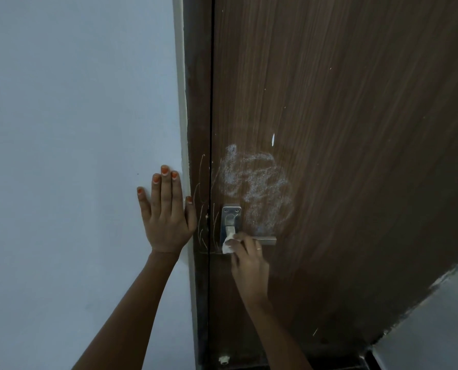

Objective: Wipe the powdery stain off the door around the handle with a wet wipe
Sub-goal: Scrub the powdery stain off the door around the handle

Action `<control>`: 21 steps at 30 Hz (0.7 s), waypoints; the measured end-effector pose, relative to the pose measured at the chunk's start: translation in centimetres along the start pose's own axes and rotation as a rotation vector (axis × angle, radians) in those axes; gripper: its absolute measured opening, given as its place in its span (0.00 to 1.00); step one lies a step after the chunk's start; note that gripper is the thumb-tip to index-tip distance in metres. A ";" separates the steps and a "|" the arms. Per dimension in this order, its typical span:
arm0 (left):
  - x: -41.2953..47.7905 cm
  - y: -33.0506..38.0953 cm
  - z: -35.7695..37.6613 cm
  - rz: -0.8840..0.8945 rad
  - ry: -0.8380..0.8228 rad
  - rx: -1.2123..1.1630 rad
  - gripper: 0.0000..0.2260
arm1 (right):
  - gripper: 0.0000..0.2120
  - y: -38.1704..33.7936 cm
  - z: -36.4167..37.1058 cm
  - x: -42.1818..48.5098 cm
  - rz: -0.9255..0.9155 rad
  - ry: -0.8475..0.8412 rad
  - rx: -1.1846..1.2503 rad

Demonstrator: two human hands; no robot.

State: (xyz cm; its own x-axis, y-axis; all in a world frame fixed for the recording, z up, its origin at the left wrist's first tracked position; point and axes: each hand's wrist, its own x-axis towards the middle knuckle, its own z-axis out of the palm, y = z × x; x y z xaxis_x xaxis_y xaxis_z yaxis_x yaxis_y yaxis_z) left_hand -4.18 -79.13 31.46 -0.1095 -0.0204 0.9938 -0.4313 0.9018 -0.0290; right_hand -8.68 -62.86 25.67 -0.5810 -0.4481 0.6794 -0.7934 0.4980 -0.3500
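Observation:
A brown wood-grain door fills the right of the view. A white powdery stain spreads above and to the right of the metal lever handle and its plate. My right hand is shut on a folded white wet wipe, pressed against the handle's base just below the plate. My left hand lies flat with fingers spread on the wall beside the door frame, holding nothing.
A pale blue wall is on the left, with a white trim strip and a dark door frame. Thin scratch marks run along the frame near the handle. A small white doorstop sits at the floor.

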 end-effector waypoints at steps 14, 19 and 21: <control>0.0 0.0 0.1 -0.001 -0.003 0.003 0.27 | 0.10 3.3 -1.2 0.3 1.084 0.443 1.330; 0.0 0.0 0.0 -0.007 -0.009 0.005 0.28 | 0.09 0.5 -0.2 0.4 1.333 0.482 1.643; 0.0 0.0 0.0 -0.007 -0.010 0.008 0.29 | 0.08 -1.1 0.7 0.4 1.386 0.444 1.748</control>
State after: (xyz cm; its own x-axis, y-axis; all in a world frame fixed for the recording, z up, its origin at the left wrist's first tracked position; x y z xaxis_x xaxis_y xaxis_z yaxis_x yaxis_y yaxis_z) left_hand -4.17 -79.12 31.47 -0.1156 -0.0307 0.9928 -0.4395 0.8979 -0.0234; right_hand -8.15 -64.13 25.82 -0.8667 -0.2539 -0.4293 0.4482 -0.7741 -0.4471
